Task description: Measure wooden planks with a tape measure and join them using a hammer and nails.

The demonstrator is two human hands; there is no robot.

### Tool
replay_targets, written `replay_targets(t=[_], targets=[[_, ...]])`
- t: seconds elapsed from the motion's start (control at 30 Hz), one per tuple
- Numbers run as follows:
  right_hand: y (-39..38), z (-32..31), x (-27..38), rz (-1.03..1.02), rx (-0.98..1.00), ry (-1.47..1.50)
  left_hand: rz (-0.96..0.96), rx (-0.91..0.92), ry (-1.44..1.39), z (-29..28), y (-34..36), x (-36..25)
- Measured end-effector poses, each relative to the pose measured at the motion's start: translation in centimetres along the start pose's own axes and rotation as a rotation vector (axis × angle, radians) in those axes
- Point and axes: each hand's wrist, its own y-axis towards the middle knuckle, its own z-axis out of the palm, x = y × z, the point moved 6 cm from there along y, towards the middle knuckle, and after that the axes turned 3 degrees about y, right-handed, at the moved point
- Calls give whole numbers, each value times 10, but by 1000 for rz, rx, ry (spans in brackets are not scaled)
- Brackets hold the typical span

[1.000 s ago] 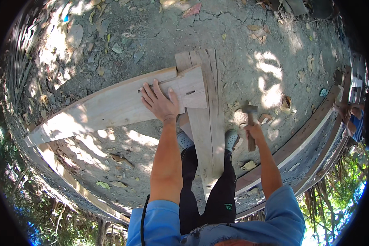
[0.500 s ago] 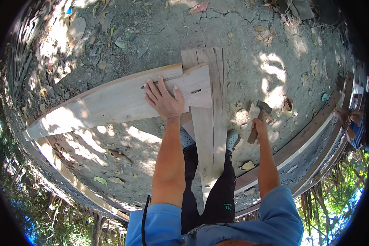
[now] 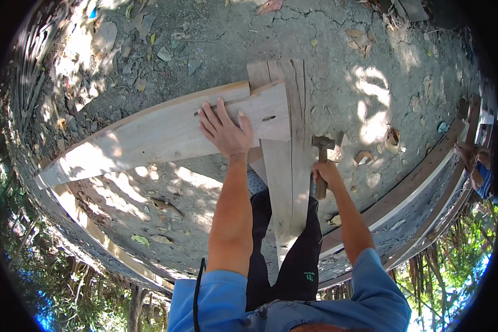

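Note:
My left hand (image 3: pixel 229 134) lies flat with fingers spread on a wide pale board (image 3: pixel 144 135) that runs off to the left. The board's right end rests across a long upright-lying plank (image 3: pixel 285 182) between my legs. Near that end a short dark slot shows in the wood. My right hand (image 3: pixel 327 172) is wrapped round the wooden handle of a hammer (image 3: pixel 322 143), just right of the plank. The dark hammer head points away from me, apart from the board.
Dry dirt ground (image 3: pixel 205 50) with leaves and stones lies all around. Long timber beams (image 3: pixel 404 199) stretch along the right. Another person's arm (image 3: pixel 467 157) shows at the far right edge. More timber (image 3: pixel 88 218) lies at the lower left.
My right hand has brought the hammer leftward, closer to the plank. My left hand stays on the board, and the whole view has shifted slightly.

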Motion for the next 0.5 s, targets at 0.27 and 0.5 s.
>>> replay_targets(t=[0.27,0.5], targets=[[-4,-58,-5,248,-199,369,47,-42,-25,-2,2,-4],[-2,13,4,194,285,175,47,-25,-22,-7,-8,-5]])
